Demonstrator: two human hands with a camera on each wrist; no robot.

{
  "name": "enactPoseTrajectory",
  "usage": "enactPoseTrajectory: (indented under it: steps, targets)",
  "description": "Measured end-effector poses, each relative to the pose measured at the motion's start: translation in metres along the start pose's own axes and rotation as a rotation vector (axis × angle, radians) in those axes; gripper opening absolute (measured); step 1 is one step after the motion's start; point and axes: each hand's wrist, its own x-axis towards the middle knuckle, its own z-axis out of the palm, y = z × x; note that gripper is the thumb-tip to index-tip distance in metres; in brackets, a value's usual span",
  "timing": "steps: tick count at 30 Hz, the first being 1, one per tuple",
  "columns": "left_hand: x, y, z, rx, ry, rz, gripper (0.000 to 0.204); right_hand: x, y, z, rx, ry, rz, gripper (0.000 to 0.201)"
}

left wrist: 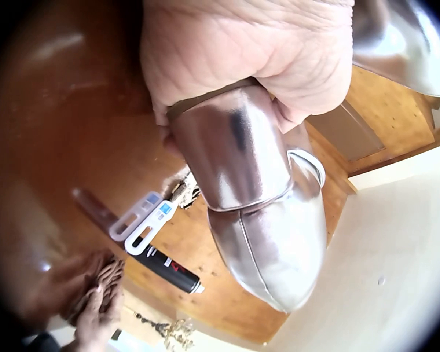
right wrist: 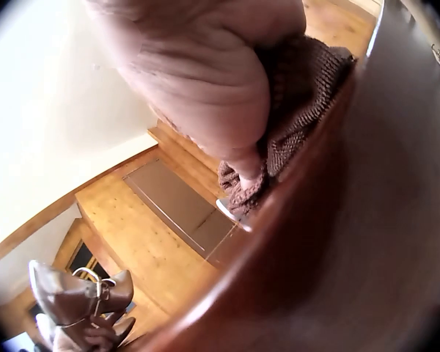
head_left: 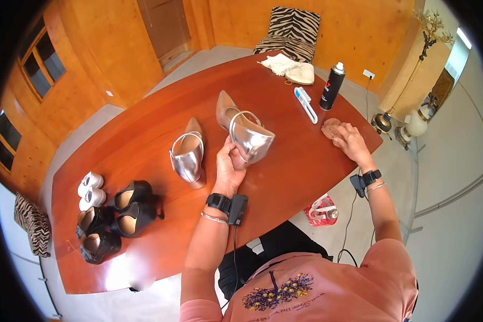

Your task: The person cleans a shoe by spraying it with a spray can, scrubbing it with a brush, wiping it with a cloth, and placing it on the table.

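The left hand point(head_left: 231, 168) holds a silver heeled shoe point(head_left: 250, 140) above the table; in the left wrist view its fingers wrap the shoe's block heel point(left wrist: 231, 150). At the table's right side, the right hand point(head_left: 353, 145) rests on a crumpled brown cloth point(head_left: 333, 129), its thumb and fingers gripping the fabric. The right wrist view shows the ribbed cloth point(right wrist: 308, 103) bunched under the right hand point(right wrist: 205, 81). A second silver shoe point(head_left: 188, 158) stands on the table left of the held one.
Black heeled shoes point(head_left: 131, 214) and small white shoes point(head_left: 91, 190) stand on the left of the table point(head_left: 145, 118). Behind the cloth are a white brush point(head_left: 306, 104) and a black spray can point(head_left: 333, 87). White cloth items point(head_left: 292, 68) lie at the far edge. A bag point(head_left: 322, 210) is below.
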Motion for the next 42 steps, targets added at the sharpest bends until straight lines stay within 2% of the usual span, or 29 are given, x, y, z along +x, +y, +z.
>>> enactPoseTrajectory:
  steps: [1, 5, 7, 9, 11, 12, 14, 15, 16, 18, 19, 20, 21, 22, 23, 26, 27, 29, 30, 31, 32, 33, 34, 35, 36, 38, 40, 41, 42]
  targets:
    - [0.001, 0.000, 0.000, 0.016, 0.017, 0.017, 0.050, -0.001, -0.005, -0.004, -0.003, 0.003, -0.024, 0.040]
    - [0.002, 0.001, -0.003, 0.025, -0.045, 0.017, 0.052, -0.005, -0.013, -0.011, -0.009, 0.029, -0.083, 0.035]
    - [0.001, 0.000, 0.001, 0.023, -0.067, 0.031, 0.041, -0.006, -0.015, -0.013, -0.006, 0.022, -0.081, 0.036]
    - [-0.002, 0.000, 0.004, 0.038, -0.080, 0.030, 0.046, -0.006, -0.012, -0.017, 0.001, 0.011, -0.088, 0.037]
    - [-0.005, 0.003, 0.004, 0.088, -0.090, 0.023, 0.054, 0.000, -0.013, -0.023, 0.383, -0.009, -0.065, 0.035]
    - [-0.005, 0.004, 0.003, 0.083, -0.075, 0.039, 0.054, 0.005, -0.016, -0.024, 0.390, -0.022, -0.083, 0.035]
    - [-0.005, 0.005, 0.009, 0.200, -0.075, 0.066, 0.055, 0.013, -0.032, -0.038, 0.703, 0.016, -0.044, 0.032]
    - [-0.009, 0.003, 0.018, 0.188, -0.012, 0.081, 0.056, 0.017, -0.045, -0.045, 0.808, 0.055, -0.060, 0.027]
    - [-0.008, 0.003, 0.015, 0.189, -0.010, 0.082, 0.056, 0.023, -0.064, -0.057, 0.810, 0.054, -0.060, 0.027]
    - [-0.003, 0.004, 0.005, 0.431, -0.090, 0.105, 0.056, 0.036, -0.104, -0.082, 0.734, 0.141, -0.280, 0.029]
    - [-0.002, 0.003, 0.004, 0.515, -0.015, 0.109, 0.056, 0.039, -0.125, -0.092, 0.689, 0.137, -0.327, 0.028]
    - [-0.004, 0.001, 0.006, 0.520, -0.016, 0.112, 0.056, 0.041, -0.147, -0.099, 0.645, 0.134, -0.372, 0.028]
    - [-0.006, -0.002, 0.011, 0.521, -0.047, 0.145, 0.057, 0.042, -0.170, -0.104, 0.756, 0.009, -0.309, 0.031]
    - [-0.008, -0.004, 0.017, 0.522, -0.079, 0.177, 0.057, 0.052, -0.179, -0.095, 0.475, 0.148, -0.589, 0.036]
    - [-0.014, -0.004, 0.023, 0.537, -0.068, 0.212, 0.051, 0.057, -0.200, -0.093, 0.265, 0.173, -0.763, 0.038]
    - [-0.015, -0.009, 0.021, 0.452, -0.054, 0.206, 0.039, 0.081, -0.224, -0.045, 0.101, -0.048, -1.058, 0.023]
    - [-0.011, -0.011, 0.017, 0.531, -0.041, 0.248, 0.029, 0.090, -0.225, -0.039, 0.103, -0.044, -1.065, 0.023]
    - [-0.008, -0.010, 0.013, 0.520, -0.043, 0.233, 0.028, 0.110, -0.229, -0.033, 0.218, -0.179, -1.046, 0.017]
    - [-0.007, -0.009, 0.011, 0.506, -0.048, 0.206, 0.027, 0.121, -0.229, -0.030, 0.215, -0.180, -1.054, 0.017]
    - [-0.008, -0.006, 0.011, 0.518, -0.069, 0.163, 0.039, 0.129, -0.230, -0.029, 0.266, -0.108, -0.956, 0.017]
    - [-0.009, -0.007, 0.012, 0.517, -0.071, 0.164, 0.039, 0.135, -0.229, -0.029, 0.316, -0.037, -0.854, 0.018]
    - [-0.010, -0.010, 0.014, 0.492, -0.132, 0.151, 0.046, 0.138, -0.226, -0.031, 0.310, -0.075, -0.728, 0.022]
    - [-0.011, -0.012, 0.015, 0.465, -0.193, 0.140, 0.054, 0.144, -0.221, -0.026, 0.305, -0.076, -0.730, 0.022]
    - [-0.022, -0.007, 0.029, 0.413, -0.166, 0.098, 0.064, 0.152, -0.215, -0.013, 0.414, 0.045, -0.662, 0.024]
    - [-0.023, -0.007, 0.029, 0.411, -0.170, 0.102, 0.064, 0.159, -0.207, -0.002, 0.521, 0.169, -0.592, 0.025]
    - [-0.023, -0.007, 0.028, 0.381, -0.237, 0.082, 0.062, 0.164, -0.199, 0.011, 0.565, 0.225, -0.571, 0.028]
    - [-0.028, -0.007, 0.032, 0.374, -0.185, 0.080, 0.062, 0.164, -0.194, 0.034, 0.772, 0.372, -0.374, 0.030]
    - [-0.030, -0.008, 0.034, 0.374, -0.131, 0.070, 0.062, 0.165, -0.197, 0.047, 1.067, 0.337, -0.353, 0.033]
    - [-0.027, -0.008, 0.028, 0.369, -0.129, 0.071, 0.062, 0.162, -0.190, 0.054, 1.066, 0.332, -0.355, 0.033]
